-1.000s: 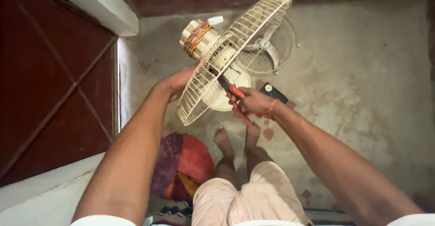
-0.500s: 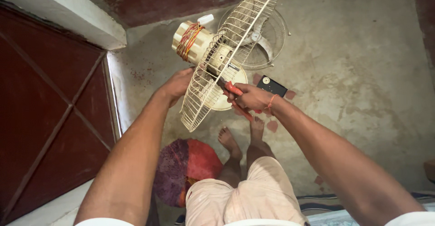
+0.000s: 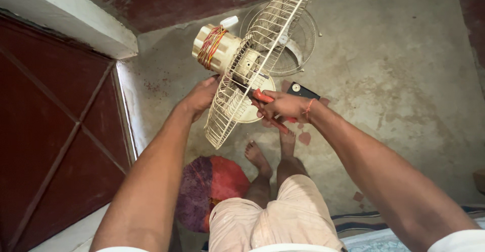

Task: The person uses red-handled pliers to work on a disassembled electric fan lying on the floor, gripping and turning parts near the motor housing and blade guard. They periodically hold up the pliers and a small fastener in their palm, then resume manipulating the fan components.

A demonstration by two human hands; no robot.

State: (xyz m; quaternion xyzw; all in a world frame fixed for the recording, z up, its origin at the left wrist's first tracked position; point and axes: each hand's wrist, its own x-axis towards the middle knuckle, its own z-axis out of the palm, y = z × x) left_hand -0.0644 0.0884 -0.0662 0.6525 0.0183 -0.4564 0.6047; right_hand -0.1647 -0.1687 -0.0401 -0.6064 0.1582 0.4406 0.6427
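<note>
A cream table fan is held up in front of me: its motor housing (image 3: 218,47) has exposed red and orange windings, and the rear wire guard (image 3: 262,55) stands edge-on and tilted. My left hand (image 3: 202,96) grips the guard's lower rim from behind. My right hand (image 3: 283,108) holds red-handled pliers (image 3: 268,100) with the jaws pushed in at the guard's centre near the motor. An orange thread is tied around my right wrist.
The other wire guard with the fan blades (image 3: 295,39) lies on the concrete floor, beside a small black box (image 3: 302,90). My bare feet (image 3: 270,148) rest on the floor next to a red and purple cloth (image 3: 212,186). A dark red door (image 3: 55,146) stands at left.
The view has shifted so the fan sits higher and further right in frame. Both hands keep their holds, with the pliers still at the guard's centre.
</note>
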